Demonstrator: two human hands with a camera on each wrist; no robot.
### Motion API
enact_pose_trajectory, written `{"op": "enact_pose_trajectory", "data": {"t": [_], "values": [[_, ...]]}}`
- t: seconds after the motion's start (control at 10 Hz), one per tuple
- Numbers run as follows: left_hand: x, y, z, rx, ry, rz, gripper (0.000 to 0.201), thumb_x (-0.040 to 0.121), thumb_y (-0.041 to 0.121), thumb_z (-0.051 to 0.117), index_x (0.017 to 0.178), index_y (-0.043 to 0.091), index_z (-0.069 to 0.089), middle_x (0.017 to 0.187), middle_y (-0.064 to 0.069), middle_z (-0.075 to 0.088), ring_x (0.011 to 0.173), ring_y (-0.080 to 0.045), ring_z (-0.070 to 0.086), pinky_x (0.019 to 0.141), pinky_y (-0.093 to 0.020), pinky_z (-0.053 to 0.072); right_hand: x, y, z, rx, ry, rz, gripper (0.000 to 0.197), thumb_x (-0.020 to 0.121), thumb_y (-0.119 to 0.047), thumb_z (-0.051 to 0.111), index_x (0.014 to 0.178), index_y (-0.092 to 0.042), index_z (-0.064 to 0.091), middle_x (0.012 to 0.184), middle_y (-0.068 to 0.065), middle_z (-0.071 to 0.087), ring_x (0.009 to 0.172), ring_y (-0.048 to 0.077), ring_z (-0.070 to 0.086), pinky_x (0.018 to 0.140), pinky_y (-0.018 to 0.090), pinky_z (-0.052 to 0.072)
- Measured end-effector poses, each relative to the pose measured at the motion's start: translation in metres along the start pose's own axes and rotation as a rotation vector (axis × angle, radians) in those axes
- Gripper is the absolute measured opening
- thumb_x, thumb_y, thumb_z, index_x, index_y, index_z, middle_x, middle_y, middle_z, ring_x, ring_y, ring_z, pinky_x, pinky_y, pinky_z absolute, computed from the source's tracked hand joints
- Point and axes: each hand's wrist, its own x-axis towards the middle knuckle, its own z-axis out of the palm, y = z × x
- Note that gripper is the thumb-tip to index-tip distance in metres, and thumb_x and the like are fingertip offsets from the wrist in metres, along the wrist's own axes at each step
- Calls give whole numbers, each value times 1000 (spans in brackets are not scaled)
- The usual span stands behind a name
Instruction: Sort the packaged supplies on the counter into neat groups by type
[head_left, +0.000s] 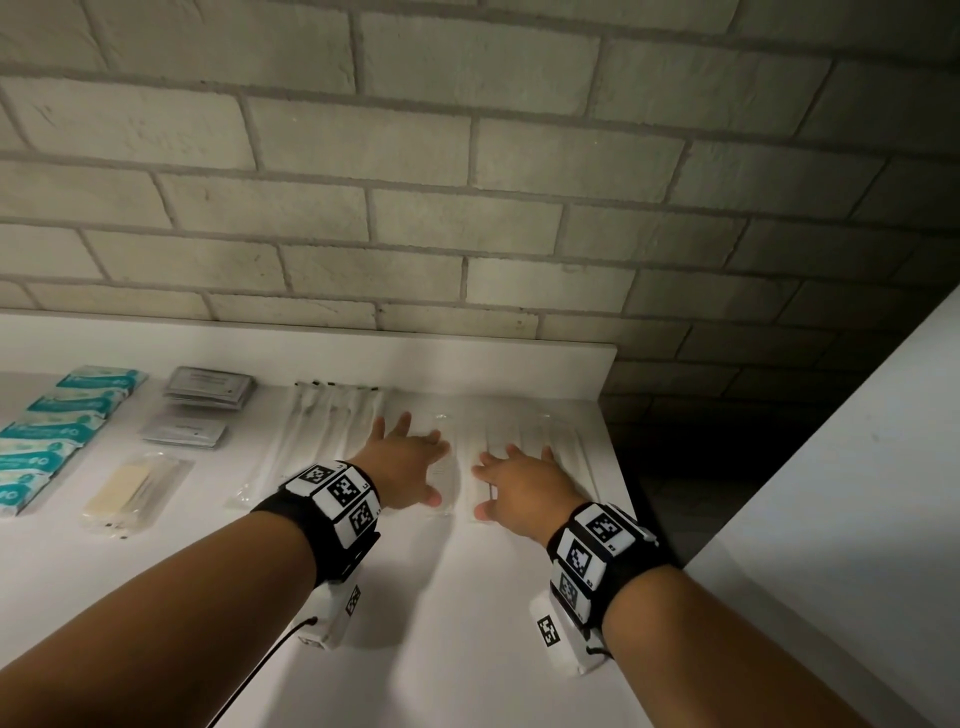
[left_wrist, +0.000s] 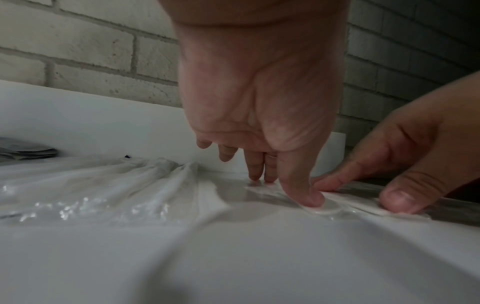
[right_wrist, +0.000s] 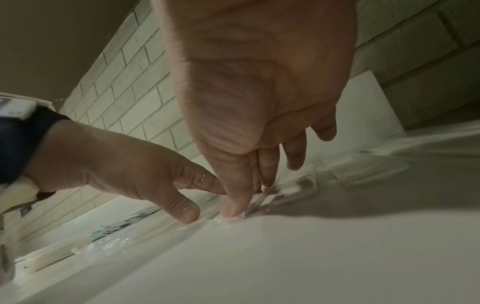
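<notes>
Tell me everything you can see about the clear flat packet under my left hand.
The clear packet is a flat, glossy, see-through plastic sleeve lying on the white counter, between the long wrapped sticks and another clear packet. Its contents look pale and cannot be made out. The left hand presses it flat with spread fingers, thumb on its near end. The right hand presses the neighbouring packet beside it.

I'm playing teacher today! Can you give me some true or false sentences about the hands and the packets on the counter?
1. Both hands press flat on clear plastic packets. True: left hand, right hand, clear plastic packets.
2. The teal packets lie at the right end of the counter. False: they line the left end.
3. The grey sachets sit between the hands. False: they lie left of both hands.
4. A brick wall stands behind the counter. True.
</notes>
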Motion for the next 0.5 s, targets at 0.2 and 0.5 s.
{"op": "enact_pose_trajectory", "data": {"t": [0.2, 0.5], "values": [[-4, 0, -3, -42, 60, 7, 81, 88, 46, 58, 154, 27, 14, 162, 3, 5, 148, -30, -11, 116, -52, -10, -11, 2, -4, 86, 54, -11, 62, 95, -44, 48, 151, -26, 27, 162, -6, 13, 150, 19, 4, 120, 53, 0], [-88, 0, 25, -321, 176, 69, 77, 86, 48, 62, 150, 39, 21, 160, 13, 12, 149, -11, 7, 118, -31, 6, -95, 5, 10, 652, 108, 26, 57, 85, -42, 67, 138, -31, 49, 135, -8, 57, 120, 7, 55, 104, 29, 43]]}}
